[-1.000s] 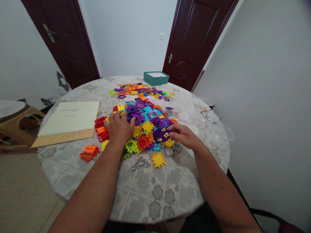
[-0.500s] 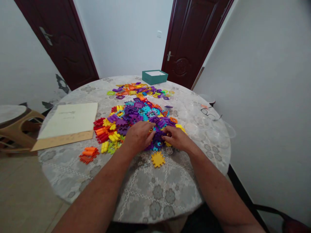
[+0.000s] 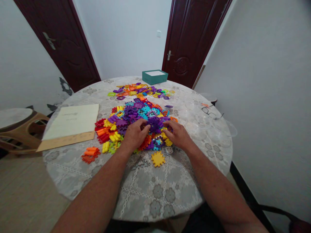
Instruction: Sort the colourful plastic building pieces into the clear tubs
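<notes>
A heap of plastic building pieces (image 3: 121,123) in purple, red, yellow, turquoise and orange covers the middle of the table. My left hand (image 3: 136,134) rests over its near left side, thumb and fingers apart, tips beside a dark purple toothed block (image 3: 154,124). On the other side of that block is my right hand (image 3: 178,134), its fingers curved and parted from the thumb, close to some yellow pieces (image 3: 167,139). Whether the fingertips touch the block is hard to see. A yellow square toothed plate (image 3: 158,159) lies flat in front of the heap.
Farther back lies a second spread of pieces (image 3: 143,90), with a green box (image 3: 155,77) behind it. Left stands a pale paper sheet (image 3: 70,118) over brown card. Orange pieces (image 3: 90,154) lie near it. Eyeglasses (image 3: 209,112) and clear plastic (image 3: 194,119) are at right.
My hands have moved apart, and the purple block between them has shifted up and away onto the heap. Orange and turquoise pieces beneath are now uncovered. The view has shifted slightly.
</notes>
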`<state>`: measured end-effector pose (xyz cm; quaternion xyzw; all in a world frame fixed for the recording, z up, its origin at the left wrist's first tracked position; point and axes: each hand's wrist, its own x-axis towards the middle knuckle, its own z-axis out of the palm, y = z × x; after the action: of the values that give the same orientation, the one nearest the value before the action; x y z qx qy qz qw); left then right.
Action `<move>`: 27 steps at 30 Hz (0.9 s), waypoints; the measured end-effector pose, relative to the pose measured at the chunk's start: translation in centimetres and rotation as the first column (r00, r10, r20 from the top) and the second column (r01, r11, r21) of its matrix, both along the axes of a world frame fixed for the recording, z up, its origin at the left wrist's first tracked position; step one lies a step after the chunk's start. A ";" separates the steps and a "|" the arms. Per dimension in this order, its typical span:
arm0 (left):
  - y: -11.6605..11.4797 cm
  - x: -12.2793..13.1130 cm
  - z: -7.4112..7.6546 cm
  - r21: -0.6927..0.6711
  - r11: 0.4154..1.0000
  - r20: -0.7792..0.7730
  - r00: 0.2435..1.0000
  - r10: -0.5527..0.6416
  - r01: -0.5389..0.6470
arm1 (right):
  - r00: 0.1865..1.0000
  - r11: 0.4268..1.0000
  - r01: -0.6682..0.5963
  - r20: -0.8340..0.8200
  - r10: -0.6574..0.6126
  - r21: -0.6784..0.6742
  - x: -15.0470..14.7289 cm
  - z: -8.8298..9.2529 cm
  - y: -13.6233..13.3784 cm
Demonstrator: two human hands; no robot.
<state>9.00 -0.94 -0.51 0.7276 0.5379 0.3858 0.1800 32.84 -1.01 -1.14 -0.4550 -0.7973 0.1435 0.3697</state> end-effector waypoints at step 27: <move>-0.7 1.2 0.6 -0.231 0.964 0.494 0.869 0.002 0.129 | 0.837 0.803 -0.356 -0.546 0.046 -0.478 0.3 0.1 0.2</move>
<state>10.19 -1.60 0.11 0.5940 0.4955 0.4786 0.4155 33.17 -0.82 -1.00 -0.3980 -0.6378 0.5257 0.3981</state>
